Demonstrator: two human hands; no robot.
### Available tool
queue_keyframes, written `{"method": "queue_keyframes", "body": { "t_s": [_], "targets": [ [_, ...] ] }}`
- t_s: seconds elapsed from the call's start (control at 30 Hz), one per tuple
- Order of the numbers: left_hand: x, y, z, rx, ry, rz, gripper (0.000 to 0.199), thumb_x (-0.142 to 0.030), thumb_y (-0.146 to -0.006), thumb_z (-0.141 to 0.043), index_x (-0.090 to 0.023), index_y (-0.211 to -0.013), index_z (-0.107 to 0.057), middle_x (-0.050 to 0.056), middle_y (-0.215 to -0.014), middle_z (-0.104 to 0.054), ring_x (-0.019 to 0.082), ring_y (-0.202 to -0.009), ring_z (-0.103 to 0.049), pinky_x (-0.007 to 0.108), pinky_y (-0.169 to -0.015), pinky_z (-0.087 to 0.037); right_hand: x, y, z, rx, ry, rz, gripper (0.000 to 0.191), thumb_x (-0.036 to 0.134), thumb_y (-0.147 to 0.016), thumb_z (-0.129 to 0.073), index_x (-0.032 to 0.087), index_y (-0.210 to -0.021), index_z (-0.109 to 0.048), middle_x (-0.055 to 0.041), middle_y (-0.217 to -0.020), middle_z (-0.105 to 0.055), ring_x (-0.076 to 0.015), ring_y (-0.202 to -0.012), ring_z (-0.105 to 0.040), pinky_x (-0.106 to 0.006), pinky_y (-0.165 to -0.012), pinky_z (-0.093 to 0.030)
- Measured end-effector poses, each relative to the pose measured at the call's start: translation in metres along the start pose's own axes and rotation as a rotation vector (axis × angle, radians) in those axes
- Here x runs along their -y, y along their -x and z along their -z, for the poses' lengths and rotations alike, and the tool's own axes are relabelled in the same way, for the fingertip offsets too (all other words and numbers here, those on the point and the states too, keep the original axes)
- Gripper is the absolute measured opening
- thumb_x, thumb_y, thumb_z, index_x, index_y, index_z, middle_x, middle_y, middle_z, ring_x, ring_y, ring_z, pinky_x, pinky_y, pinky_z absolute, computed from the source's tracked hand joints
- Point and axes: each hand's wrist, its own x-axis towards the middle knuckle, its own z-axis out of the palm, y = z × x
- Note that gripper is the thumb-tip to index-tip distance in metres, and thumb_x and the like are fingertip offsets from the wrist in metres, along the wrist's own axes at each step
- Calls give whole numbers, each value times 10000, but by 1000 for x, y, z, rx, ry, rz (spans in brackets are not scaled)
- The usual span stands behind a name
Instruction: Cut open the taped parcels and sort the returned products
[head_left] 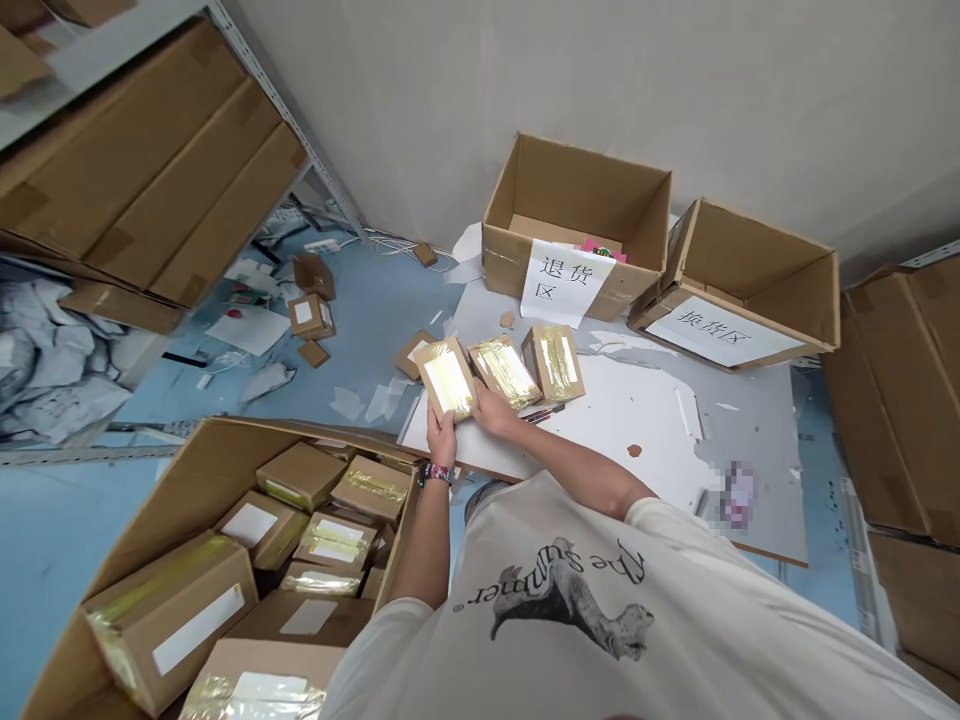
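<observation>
Gold-taped brown cardboard parcel sits tilted in your hands above a white board. Your left hand cradles it, fingers closed around its near edge; your right hand meets its corner, fingers hidden. Two matching taped parcels lie alongside, within easy reach, and an open brown carton of similar parcels sits beside your left arm.

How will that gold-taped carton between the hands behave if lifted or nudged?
The gold-taped carton looks stiff, its corners square between the left hand and right hand. It seems light, held easily. Its glossy tape may be slippery; being flat, it probably won't roll.
</observation>
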Motion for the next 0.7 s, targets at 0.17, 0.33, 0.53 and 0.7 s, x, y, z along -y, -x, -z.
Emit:
{"method": "queue_keyframes", "body": {
  "t_s": [0.17, 0.33, 0.53, 0.7],
  "targets": [
    [-10, -18, 9, -23, -102, 39, 759, -450, -1062, -729, -246, -1774, -563, 104, -1682, -717, 335, -1578, -661, 473, -1365, -491, -19, 31, 40, -283, 177, 97, 601, 273, -1110, -580, 194, -1703, -634, -197, -1669, -648, -398, -1555, -553, -570, -1319, -483],
    [-6, -22, 10, 35, -132, -7, 829, -449, -1071, -703, -244, -1840, -470, 101, -1746, -663, 326, -1587, -658, 453, -1357, -496, -59, 59, 64, -93, 386, 96, 1005, 307, -918, -933, 313, -1824, -497, -155, -1947, -323, -466, -1704, -372, -648, -1340, -444],
    [5, -36, 16, 180, -155, -104, 924, -563, -1092, -679, -250, -1894, -344, 115, -1795, -610, 305, -1613, -638, 451, -1373, -475, -52, 35, 48, -127, 578, -56, 859, 386, -1081, -809, 323, -1860, -452, -169, -1977, -265, -454, -1546, -514, -635, -1288, -437],
    [4, -41, 21, 207, -214, -185, 911, -578, -1105, -639, -222, -1895, -355, 107, -1838, -557, 314, -1668, -579, 449, -1394, -455, -46, 25, 52, -166, 510, -61, 801, 539, -1128, -718, 308, -1854, -468, -168, -1963, -308, -482, -1567, -481, -668, -1310, -384]
  ]
}}
